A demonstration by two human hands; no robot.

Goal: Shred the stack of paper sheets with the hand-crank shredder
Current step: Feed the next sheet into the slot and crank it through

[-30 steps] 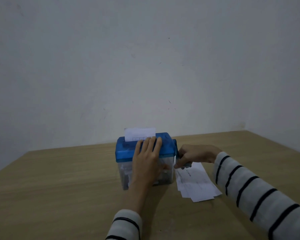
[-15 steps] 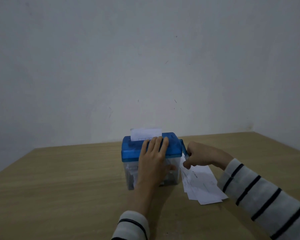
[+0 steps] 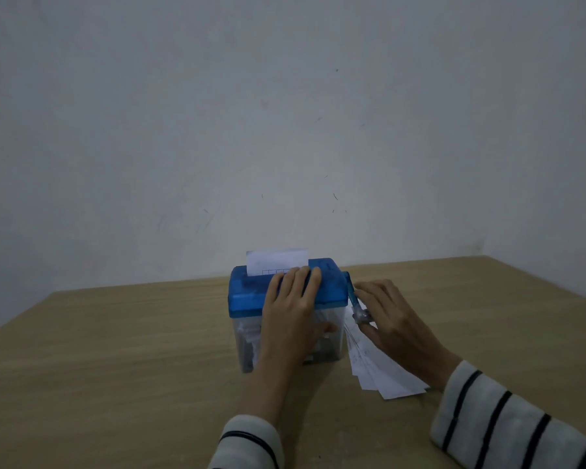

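My left hand (image 3: pixel 293 309) lies flat over the front of the shredder (image 3: pixel 286 296) w/ fingers straight on the blue lid, thumb down against the clear bin (image 3: pixel 332 343) — pressing, not gripping. One sheet (image 3: pixel 277 262) stands upright in the slot at the back of the lid, about half still showing. The bin under the lid holds pale shreds & scraps, looks maybe half full, hard to tell thru the plastic.

To the right, the crank (image 3: pixel 355 301) hangs down along the shredder's side. My right hand (image 3: pixel 391 319) is at its knob w/ fingers loosely curled; can't tell if I've got it pinched or am only touching it. Under that hand the stack of sheets (image 3: pixel 379 370) lies fanned on the counter (image 3: pixel 115 350), touching the bin's right wall.

Risks, as I judge them: crank sweeps low, just above the stack — could catch the top sheets & drag them. If my left hand eases off, the light box may tip or slide w/ each turn. A skewed sheet could jam the cutters.
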